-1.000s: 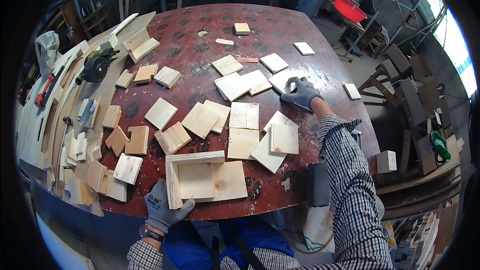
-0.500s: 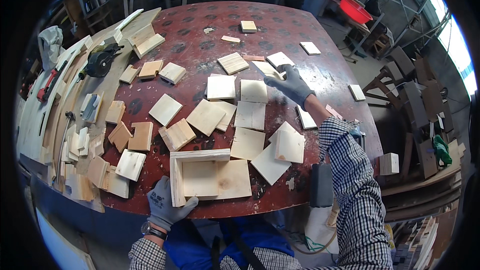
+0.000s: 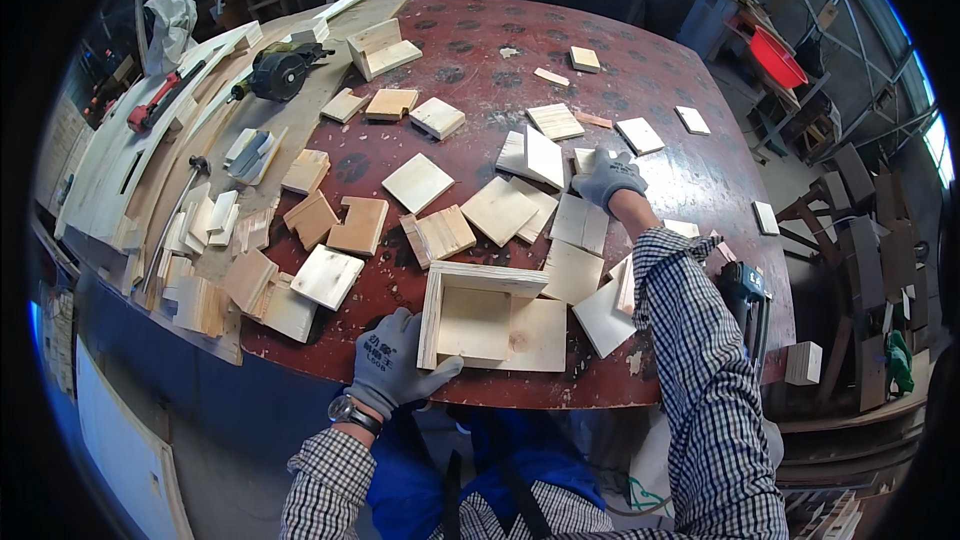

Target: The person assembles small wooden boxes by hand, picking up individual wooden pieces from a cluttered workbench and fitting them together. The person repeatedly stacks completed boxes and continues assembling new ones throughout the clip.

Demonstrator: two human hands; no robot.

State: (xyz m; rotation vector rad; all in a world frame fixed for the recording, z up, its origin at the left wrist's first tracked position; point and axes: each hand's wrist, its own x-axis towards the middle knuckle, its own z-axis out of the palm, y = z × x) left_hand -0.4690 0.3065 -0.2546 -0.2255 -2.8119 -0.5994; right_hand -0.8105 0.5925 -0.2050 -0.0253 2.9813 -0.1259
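My left hand (image 3: 395, 365), in a grey glove, grips the near left corner of a partly built wooden box (image 3: 485, 278). The box has two upright walls and a flat base, and its thumb-side corner rests at the table edge. My right hand (image 3: 610, 180), gloved too, is at the middle of the table with fingers bent over a pale wood piece (image 3: 583, 158), mostly hidden. Left of it a board (image 3: 544, 157) is tilted up against another pale board (image 3: 512, 154). Whether the right fingers touch the tilted board I cannot tell.
Several wood blocks and square boards (image 3: 418, 183) lie scattered over the dark red table (image 3: 480, 30). On the left, planks carry a circular saw (image 3: 280, 70), a red tool (image 3: 155, 105) and a hammer (image 3: 200, 166). A nail gun (image 3: 745, 285) lies beside my right sleeve.
The view has turned left, so the table appears further right. My right hand has come back toward me from the farther boards, and one board is now tilted up. My left hand still holds the box.
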